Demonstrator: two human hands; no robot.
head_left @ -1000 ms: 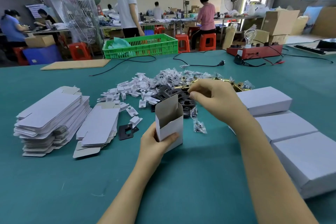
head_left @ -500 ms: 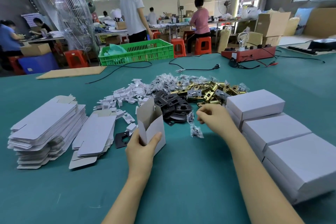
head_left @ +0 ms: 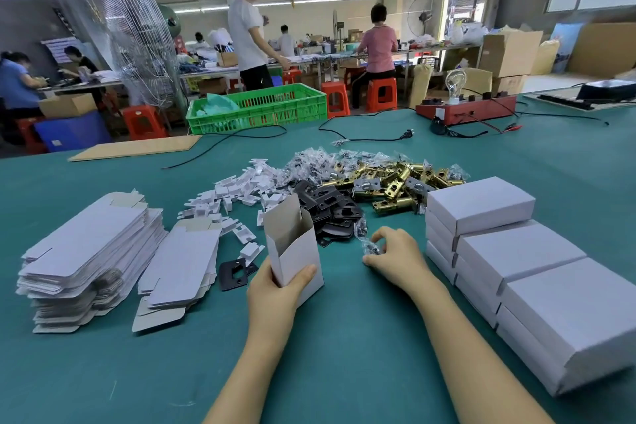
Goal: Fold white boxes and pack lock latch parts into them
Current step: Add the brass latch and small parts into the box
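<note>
Fingers, right hand (head_left: 395, 256): curled, thumb and fingertips pinching a small clear plastic bag of dark screws (head_left: 371, 247) lying on the green felt desk (head_left: 344, 354).
Fingers, left hand (head_left: 275, 289): wrapped round the lower part of an upright white cardboard box (head_left: 292, 248), thumb across its front face.
Box state: top open, flap raised at the back, mouth up and tipped slightly away from the person; contents not visible.
Key relation: bag sits just right of the box, near it, lower than the mouth; right hand is the nearer hand, so the bag must go up and left into the opening.
Box long axis: near vertical.
Step judged: picking a screw bag to drop into the held box.
Other parts: black metal plates (head_left: 327, 213) behind the box, brass latch bodies (head_left: 389, 182) further right.
Supply: flat white box blanks (head_left: 86, 251) at left.
Done: closed white boxes (head_left: 516, 258) stacked at right.
</note>
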